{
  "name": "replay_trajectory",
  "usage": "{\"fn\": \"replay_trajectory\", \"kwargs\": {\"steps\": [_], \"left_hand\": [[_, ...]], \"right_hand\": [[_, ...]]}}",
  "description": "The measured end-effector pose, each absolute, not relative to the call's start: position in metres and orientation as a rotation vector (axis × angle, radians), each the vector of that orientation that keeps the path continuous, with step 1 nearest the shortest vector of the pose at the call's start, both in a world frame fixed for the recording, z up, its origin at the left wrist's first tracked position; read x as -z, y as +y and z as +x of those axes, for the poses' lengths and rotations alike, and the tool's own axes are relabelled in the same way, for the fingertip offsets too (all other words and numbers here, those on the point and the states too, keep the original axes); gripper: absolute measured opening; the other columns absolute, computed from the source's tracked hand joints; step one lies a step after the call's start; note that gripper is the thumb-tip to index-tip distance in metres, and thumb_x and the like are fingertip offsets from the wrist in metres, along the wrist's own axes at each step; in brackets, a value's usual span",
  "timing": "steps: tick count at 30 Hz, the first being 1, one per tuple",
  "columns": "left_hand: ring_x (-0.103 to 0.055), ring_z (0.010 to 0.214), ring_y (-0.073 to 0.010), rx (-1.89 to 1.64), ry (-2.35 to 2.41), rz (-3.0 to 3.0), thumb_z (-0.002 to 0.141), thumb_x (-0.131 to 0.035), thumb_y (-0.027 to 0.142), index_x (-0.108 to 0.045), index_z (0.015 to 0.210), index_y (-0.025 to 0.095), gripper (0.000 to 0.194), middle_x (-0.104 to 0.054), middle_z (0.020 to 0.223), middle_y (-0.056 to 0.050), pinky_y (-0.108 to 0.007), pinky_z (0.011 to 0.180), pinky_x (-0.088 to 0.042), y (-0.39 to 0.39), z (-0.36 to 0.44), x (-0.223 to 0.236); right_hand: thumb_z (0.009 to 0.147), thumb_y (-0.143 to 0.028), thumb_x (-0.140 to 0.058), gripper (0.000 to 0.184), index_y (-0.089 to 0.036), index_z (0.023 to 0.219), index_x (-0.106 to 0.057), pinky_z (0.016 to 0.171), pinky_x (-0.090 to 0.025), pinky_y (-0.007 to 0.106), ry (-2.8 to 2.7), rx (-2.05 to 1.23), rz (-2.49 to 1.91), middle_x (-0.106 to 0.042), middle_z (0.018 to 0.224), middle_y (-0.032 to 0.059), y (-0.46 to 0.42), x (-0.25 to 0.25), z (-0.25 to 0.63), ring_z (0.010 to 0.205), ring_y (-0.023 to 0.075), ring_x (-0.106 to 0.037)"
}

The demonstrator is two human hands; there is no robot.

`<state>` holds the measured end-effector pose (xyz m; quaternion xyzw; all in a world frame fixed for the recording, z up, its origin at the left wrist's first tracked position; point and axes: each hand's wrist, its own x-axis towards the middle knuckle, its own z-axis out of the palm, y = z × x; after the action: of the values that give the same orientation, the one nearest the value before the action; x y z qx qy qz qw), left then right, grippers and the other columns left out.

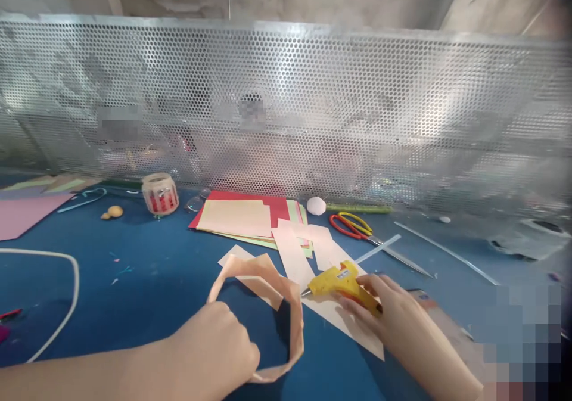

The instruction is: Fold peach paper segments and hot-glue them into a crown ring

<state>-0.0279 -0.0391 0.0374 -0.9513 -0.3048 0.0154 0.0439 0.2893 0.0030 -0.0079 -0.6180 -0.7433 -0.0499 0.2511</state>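
Observation:
My left hand is closed on a peach paper ring, a creased strip bent into an open loop above the blue table. My right hand is wrapped round the handle of a yellow hot glue gun. Its metal nozzle points left, close to the upper right side of the ring; whether they touch I cannot tell. A clear glue stick sticks out from the gun's back. Pale paper strips lie under and behind the gun, and another strip lies behind the ring.
Scissors with red and yellow handles lie behind the gun. Coloured paper sheets, a small jar and a white ball stand before a perforated metal screen. A white cable curves at left. Another glue stick lies right.

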Motion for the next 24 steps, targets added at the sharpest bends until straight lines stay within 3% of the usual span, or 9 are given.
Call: {"fn": "replay_trajectory", "kwargs": {"steps": [3, 6, 9, 12, 16, 19, 22, 24], "left_hand": [[-0.051, 0.033, -0.018, 0.021, -0.767, -2.747, 0.049, -0.078, 0.005, -0.056, 0.052, 0.021, 0.027, -0.059, 0.044, 0.005, -0.03, 0.036, -0.026, -0.051, -0.037, -0.036], [-0.052, 0.038, -0.0152, 0.159, -0.689, -2.591, 0.059, -0.072, 0.008, -0.053, 0.051, 0.022, 0.025, -0.056, 0.044, 0.006, -0.03, 0.045, -0.038, -0.062, -0.048, -0.044], [-0.059, 0.055, -0.0171, 0.26, -0.703, -2.424, 0.075, -0.059, 0.01, -0.062, 0.063, 0.02, 0.016, -0.065, 0.059, 0.001, -0.032, 0.064, -0.045, -0.072, -0.059, -0.055], [-0.062, 0.072, -0.0216, 0.32, -0.705, -2.29, 0.087, -0.043, 0.008, -0.07, 0.081, 0.015, 0.029, -0.072, 0.077, -0.007, -0.039, 0.082, -0.041, -0.077, -0.066, -0.062], [-0.061, 0.093, -0.0236, 0.358, -0.615, -2.231, 0.094, -0.032, 0.01, -0.071, 0.094, 0.011, 0.039, -0.073, 0.09, -0.009, -0.041, 0.102, -0.032, -0.081, -0.069, -0.059], [-0.059, 0.103, -0.0222, 0.332, -0.536, -2.233, 0.096, -0.036, 0.013, -0.069, 0.106, 0.013, 0.035, -0.072, 0.103, -0.005, -0.041, 0.111, -0.026, -0.086, -0.069, -0.057], [-0.051, 0.119, -0.0183, 0.333, -0.409, -2.315, 0.093, -0.029, 0.006, -0.065, 0.117, 0.019, 0.045, -0.069, 0.116, 0.0, -0.042, 0.12, -0.012, -0.088, -0.07, -0.059], [-0.035, 0.135, -0.0114, 0.418, -0.34, -2.446, 0.088, -0.025, 0.0, -0.059, 0.124, 0.023, 0.055, -0.064, 0.125, 0.008, -0.041, 0.122, 0.001, -0.088, -0.076, -0.058]], "right_hand": [[0.088, -0.044, -0.051, 0.03, -0.021, 0.103, -0.062, 0.07, -0.056, 0.046, -2.119, 0.339, -1.446, -0.069, 0.101, 0.0138, -0.007, -0.005, 0.277, 0.089, 0.0319, -0.067], [0.092, -0.029, -0.049, 0.031, -0.027, 0.122, -0.059, 0.085, -0.054, 0.039, -2.322, 0.464, -1.078, -0.066, 0.121, 0.0063, -0.027, -0.023, 0.252, 0.109, 0.0236, -0.062], [0.099, -0.017, -0.037, 0.035, -0.029, 0.122, -0.061, 0.098, -0.044, 0.024, -2.436, 0.574, -0.646, -0.069, 0.119, -0.0065, -0.05, -0.035, 0.223, 0.114, 0.0096, -0.059], [0.101, -0.009, -0.037, 0.036, -0.027, 0.109, -0.068, 0.097, -0.041, 0.017, -2.351, 0.779, -0.466, -0.073, 0.109, -0.012, -0.068, -0.036, 0.201, 0.107, 0.0047, -0.06], [0.1, -0.004, -0.031, 0.043, -0.023, 0.1, -0.069, 0.088, -0.046, 0.021, -2.276, 0.792, -0.557, -0.076, 0.097, -0.0073, -0.078, -0.015, 0.18, 0.095, 0.0086, -0.067], [0.098, -0.004, -0.025, 0.045, -0.013, 0.104, -0.068, 0.077, -0.05, 0.027, -2.226, 0.767, -0.75, -0.077, 0.095, 0.003, -0.076, 0.005, 0.17, 0.086, 0.0154, -0.071], [0.095, -0.011, -0.037, 0.034, -0.01, 0.111, -0.067, 0.078, -0.053, 0.028, -2.339, 0.667, -0.825, -0.075, 0.105, 0.0082, -0.071, 0.011, 0.168, 0.093, 0.0187, -0.072], [0.093, -0.02, -0.046, 0.032, -0.009, 0.115, -0.066, 0.084, -0.055, 0.03, -2.436, 0.572, -0.813, -0.071, 0.116, 0.0107, -0.067, 0.007, 0.17, 0.103, 0.022, -0.069]]}}
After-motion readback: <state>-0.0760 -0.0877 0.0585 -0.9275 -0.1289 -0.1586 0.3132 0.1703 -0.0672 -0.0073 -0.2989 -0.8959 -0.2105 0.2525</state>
